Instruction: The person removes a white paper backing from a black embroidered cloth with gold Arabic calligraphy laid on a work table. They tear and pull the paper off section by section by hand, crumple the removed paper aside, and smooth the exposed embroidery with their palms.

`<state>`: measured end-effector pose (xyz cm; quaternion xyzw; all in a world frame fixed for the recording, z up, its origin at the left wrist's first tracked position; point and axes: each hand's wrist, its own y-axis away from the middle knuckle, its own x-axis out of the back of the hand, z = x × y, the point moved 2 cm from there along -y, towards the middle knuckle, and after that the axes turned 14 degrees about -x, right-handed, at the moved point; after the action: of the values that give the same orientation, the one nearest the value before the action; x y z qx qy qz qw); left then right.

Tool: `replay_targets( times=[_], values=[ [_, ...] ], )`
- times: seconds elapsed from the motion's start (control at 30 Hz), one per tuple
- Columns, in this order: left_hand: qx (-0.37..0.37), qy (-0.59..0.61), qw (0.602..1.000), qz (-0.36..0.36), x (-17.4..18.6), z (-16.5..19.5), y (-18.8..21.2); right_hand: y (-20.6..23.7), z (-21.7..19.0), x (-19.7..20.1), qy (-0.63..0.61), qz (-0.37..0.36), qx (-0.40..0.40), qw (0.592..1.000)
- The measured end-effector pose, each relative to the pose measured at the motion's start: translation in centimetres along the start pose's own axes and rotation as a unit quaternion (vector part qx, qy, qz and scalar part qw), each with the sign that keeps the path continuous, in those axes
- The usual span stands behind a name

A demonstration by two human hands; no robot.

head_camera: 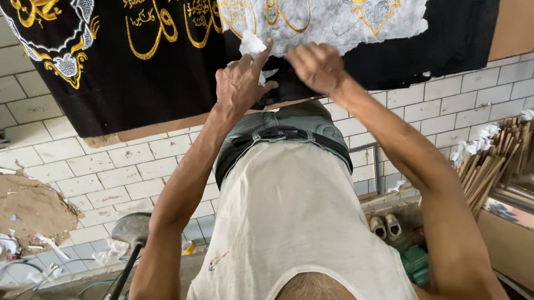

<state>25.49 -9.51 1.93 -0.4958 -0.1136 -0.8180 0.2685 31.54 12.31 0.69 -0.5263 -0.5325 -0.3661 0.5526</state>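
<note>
A large black cloth with gold embroidered script and ornament fills the top of the view, seen from above the person's own chest; it is the landmark here. One sheet of whitish backing paper, torn ragged along its lower edge, covers the cloth's upper middle, with gold stitching showing faintly through it; to its left the cloth bears one pointed medallion panel outlined in white and gold, and beside that several lines of gold lettering. Below the cloth lies a floor of pale rectangular tiles. Below and to the right of the cloth stands one bundle of thin wooden sticks, with white paper scraps on top; further right are flat metallic frame lengths. Below and to the left of the cloth lies a patch of brown torn cardboard with crumpled white paper beside it.

The left hand is at the cloth's lower edge, just under the torn paper; thumb and fingers pinch one small white paper scrap, which touches the sheet's torn edge. The right hand is just beside it, fingers curled into a loose fist against the cloth at the same torn edge; whether it grips paper I cannot tell. The two hands are near each other, not touching.
</note>
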Motion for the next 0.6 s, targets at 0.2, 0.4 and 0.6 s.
replay_targets(
  times=[0.2,0.4,0.6],
  values=[
    [0.010,0.018,1.000,-0.012,0.7,-0.5,0.0,0.6,14.9,2.1,-0.029,0.098,-0.222,0.970],
    [0.034,0.135,0.986,0.089,2.5,-2.3,2.3,8.1,21.9,9.3,-0.061,0.222,-0.383,0.895],
    [0.101,0.146,0.977,0.116,3.5,-3.9,5.1,3.4,8.1,6.6,-0.165,0.133,-0.362,0.908]
  ],
)
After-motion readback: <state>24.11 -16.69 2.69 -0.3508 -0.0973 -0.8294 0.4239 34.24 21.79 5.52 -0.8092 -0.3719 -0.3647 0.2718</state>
